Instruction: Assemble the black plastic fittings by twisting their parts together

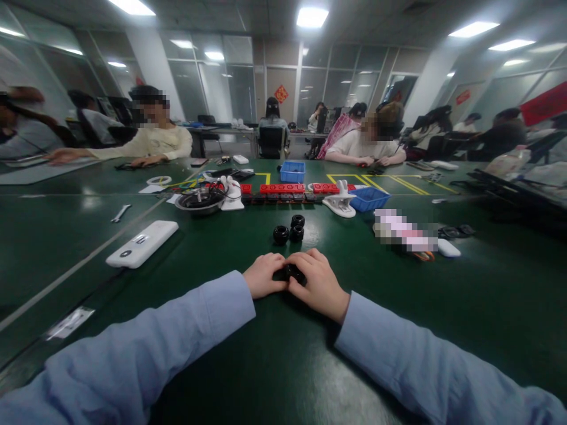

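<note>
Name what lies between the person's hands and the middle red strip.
In the head view, beyond the left hand and right hand: three black tyre-like pieces, then green tabletop, then a row of black items just before the red strip.

Lighting: rectangular white ceiling panels (312, 17), overexposed; surroundings dim. Glossy dark-green tabletop (487, 319): pale reflections in the near centre, dark shadow along the pale-blue fabric right sleeve (425, 348). Quality: wide-angle stretching toward edges; far background soft; several patches pixelated.
</note>
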`<act>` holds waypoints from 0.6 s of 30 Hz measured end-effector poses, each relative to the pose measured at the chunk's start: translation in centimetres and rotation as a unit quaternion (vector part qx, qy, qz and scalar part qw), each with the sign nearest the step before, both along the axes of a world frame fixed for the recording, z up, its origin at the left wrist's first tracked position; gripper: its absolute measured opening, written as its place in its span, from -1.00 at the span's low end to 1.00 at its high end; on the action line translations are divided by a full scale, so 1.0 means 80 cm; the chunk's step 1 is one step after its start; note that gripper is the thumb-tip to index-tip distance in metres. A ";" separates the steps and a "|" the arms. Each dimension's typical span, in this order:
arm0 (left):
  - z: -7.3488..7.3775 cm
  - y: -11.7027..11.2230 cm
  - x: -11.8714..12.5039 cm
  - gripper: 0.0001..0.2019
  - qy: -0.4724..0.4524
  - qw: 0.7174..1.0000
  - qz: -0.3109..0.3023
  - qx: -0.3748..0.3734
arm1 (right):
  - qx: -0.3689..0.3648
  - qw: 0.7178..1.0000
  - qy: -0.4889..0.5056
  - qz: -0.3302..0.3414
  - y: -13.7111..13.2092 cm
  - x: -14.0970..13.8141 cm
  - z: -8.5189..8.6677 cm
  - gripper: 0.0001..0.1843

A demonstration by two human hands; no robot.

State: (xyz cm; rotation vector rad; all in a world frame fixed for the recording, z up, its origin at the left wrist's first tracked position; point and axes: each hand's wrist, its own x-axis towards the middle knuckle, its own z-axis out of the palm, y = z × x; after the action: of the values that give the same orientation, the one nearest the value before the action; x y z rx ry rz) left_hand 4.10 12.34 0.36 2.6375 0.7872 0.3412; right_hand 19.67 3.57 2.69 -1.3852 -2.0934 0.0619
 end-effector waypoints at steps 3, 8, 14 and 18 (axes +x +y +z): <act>-0.001 0.000 0.000 -0.70 0.001 1.000 -0.001 0.004 | 0.002 1.000 0.003 0.014 0.000 0.000 0.000 -0.69; 0.000 0.000 0.000 -0.65 0.004 1.000 -0.005 0.003 | 0.009 1.000 -0.002 0.028 -0.001 0.001 0.002 -0.65; 0.002 -0.001 0.001 -0.60 0.005 1.000 -0.003 0.004 | 0.039 0.997 0.029 0.063 0.001 0.002 -0.003 -0.64; 0.003 -0.001 0.001 -0.63 0.010 1.000 -0.008 0.006 | 0.080 0.992 0.047 0.084 0.005 0.003 -0.009 -0.60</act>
State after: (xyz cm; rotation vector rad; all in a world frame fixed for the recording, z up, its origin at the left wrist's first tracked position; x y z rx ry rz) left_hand 4.22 12.25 0.59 2.6605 0.7734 0.3167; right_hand 19.89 3.96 2.00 -1.0893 -2.0835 0.0273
